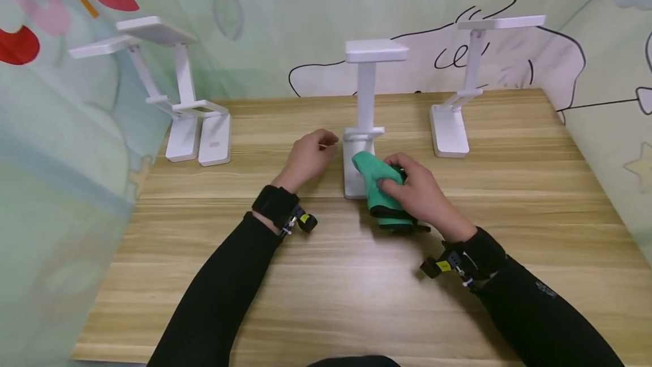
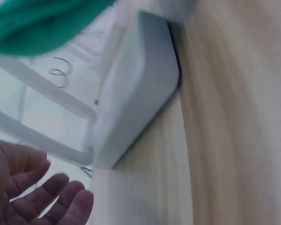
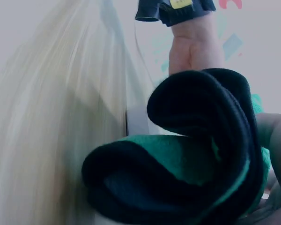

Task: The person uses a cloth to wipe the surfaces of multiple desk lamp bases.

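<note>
In the head view, a white plastic desk lamp (image 1: 365, 95) with a flat oblong base (image 1: 354, 177) stands upright on the pale wood-grain table (image 1: 326, 299) in front of me. It looks light and smooth, maybe a little slippery, and its jointed upper part would probably give if pushed, so I judge the base the steadiest place to hold. The soft green cloth (image 1: 376, 177) with black edging lies over the base's right side; it should fold easily and weigh next to nothing, best taken by its bunched middle. My right hand (image 1: 423, 188) pinches it there. My left hand (image 1: 309, 154) is half open just beside the lamp, on its left, loosely curved and holding nothing.

In the left wrist view, that hand's bent fingers (image 2: 54, 187) are near the lamp's hinge bars (image 2: 47, 90), with nothing between them.

In the right wrist view, the cloth bunches in thick, floppy folds, and my gripping hand shows only partly.
</note>
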The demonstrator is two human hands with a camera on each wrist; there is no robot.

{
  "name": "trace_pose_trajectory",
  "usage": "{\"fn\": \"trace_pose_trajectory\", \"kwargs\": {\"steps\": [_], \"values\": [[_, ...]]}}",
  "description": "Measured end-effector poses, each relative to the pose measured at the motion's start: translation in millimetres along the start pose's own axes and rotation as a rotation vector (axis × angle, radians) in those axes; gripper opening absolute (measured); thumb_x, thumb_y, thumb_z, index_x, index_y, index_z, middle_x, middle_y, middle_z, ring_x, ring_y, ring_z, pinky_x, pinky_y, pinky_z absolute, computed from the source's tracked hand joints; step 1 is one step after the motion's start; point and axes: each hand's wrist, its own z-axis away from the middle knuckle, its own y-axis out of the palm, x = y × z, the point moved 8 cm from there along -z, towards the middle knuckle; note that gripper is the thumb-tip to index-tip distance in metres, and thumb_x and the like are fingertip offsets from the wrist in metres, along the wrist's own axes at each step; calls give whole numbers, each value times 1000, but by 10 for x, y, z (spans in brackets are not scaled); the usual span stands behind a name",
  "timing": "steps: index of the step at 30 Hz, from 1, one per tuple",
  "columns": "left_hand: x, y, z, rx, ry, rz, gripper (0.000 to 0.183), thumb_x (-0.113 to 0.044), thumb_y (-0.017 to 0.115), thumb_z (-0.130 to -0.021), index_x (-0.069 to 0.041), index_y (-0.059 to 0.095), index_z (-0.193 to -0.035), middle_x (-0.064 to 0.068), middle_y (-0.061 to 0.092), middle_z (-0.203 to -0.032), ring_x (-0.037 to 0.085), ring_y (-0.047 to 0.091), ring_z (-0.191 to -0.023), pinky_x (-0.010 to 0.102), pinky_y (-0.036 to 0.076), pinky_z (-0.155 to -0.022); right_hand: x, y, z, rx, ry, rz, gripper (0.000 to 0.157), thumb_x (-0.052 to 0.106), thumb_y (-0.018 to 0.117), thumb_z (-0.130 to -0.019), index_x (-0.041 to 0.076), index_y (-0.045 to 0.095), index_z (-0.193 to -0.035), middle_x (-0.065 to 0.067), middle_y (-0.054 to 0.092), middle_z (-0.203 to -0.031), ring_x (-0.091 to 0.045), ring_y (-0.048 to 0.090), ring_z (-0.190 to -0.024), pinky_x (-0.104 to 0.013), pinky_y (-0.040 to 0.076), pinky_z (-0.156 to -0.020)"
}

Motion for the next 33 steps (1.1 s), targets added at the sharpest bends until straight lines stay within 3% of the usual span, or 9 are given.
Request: {"fn": "trace_pose_trajectory", "kwargs": {"steps": [5, 9, 12, 15, 19, 23, 25, 28, 33], "values": [[-8, -41, 318, 20, 39, 264, 40, -44, 50, -99, -15, 60, -124, 7, 64, -119, 22, 59, -105, 37, 51, -85, 154, 160, -36, -8, 16, -222, 35, 30, 65, -92, 6, 53, -114, -13, 62, -110, -24, 57, -93, -37, 50, -73], [-147, 70, 531, 129, 108, 488, 49, -48, 45, -100, -18, 47, -138, 10, 51, -137, 25, 55, -117, 44, 51, -92, 272, 281, -50, -51, 36, -419, 36, 25, 65, -93, 1, 49, -114, -17, 63, -111, -23, 60, -96, -29, 53, -72], [-255, 186, 660, 213, 132, 513, 51, -47, 44, -100, -30, 34, -147, 6, 39, -147, 24, 49, -123, 49, 47, -97, 347, 383, -56, -69, 42, -517, 35, 21, 63, -94, -3, 47, -114, -19, 63, -110, -22, 60, -97, -23, 52, -73], [-267, 247, 731, 239, 109, 472, 57, -48, 49, -98, -41, 26, -149, 1, 37, -149, 21, 47, -123, 49, 45, -98, 393, 472, -55, -48, 33, -529, 33, 19, 61, -96, -3, 48, -116, -19, 63, -112, -20, 59, -100, -24, 50, -78], [-153, 130, 706, 134, 82, 337, 55, -41, 59, -95, -38, 38, -146, 2, 50, -140, 19, 51, -117, 45, 46, -96, 392, 493, -24, 8, -41, -417, 30, 19, 60, -96, 1, 55, -121, -16, 65, -116, -21, 59, -104, -33, 52, -82], [-37, -90, 625, -23, 114, -45, 49, -20, 61, -93, -25, 51, -141, 10, 55, -136, 24, 52, -118, 45, 46, -97, 324, 345, 36, -69, -206, -32, 30, 19, 61, -94, 6, 61, -122, -15, 65, -115, -26, 59, -105, -43, 54, -82], [-60, -142, 586, -61, 172, -264, 49, -11, 62, -90, -19, 55, -138, 13, 54, -137, 26, 50, -122, 45, 44, -99, 270, 286, 63, -122, -255, 192, 35, 22, 63, -93, 4, 60, -124, -18, 64, -116, -31, 57, -106, -48, 52, -84], [-173, -93, 510, -75, 290, -512, 48, -3, 63, -86, -16, 60, -132, 15, 55, -136, 29, 50, -122, 44, 45, -96, 182, 316, 65, -88, -270, 412, 50, 31, 66, -91, 2, 54, -131, -22, 58, -122, -38, 54, -109, -54, 46, -92], [-344, 112, 323, -78, 390, -665, 40, -12, 59, -92, -18, 61, -132, 20, 51, -127, 33, 51, -101, 40, 51, -78, 85, 438, 37, 7, -231, 551, 72, 46, 67, -88, 4, 44, -141, -25, 54, -125, -40, 54, -109, -55, 45, -93]]}}
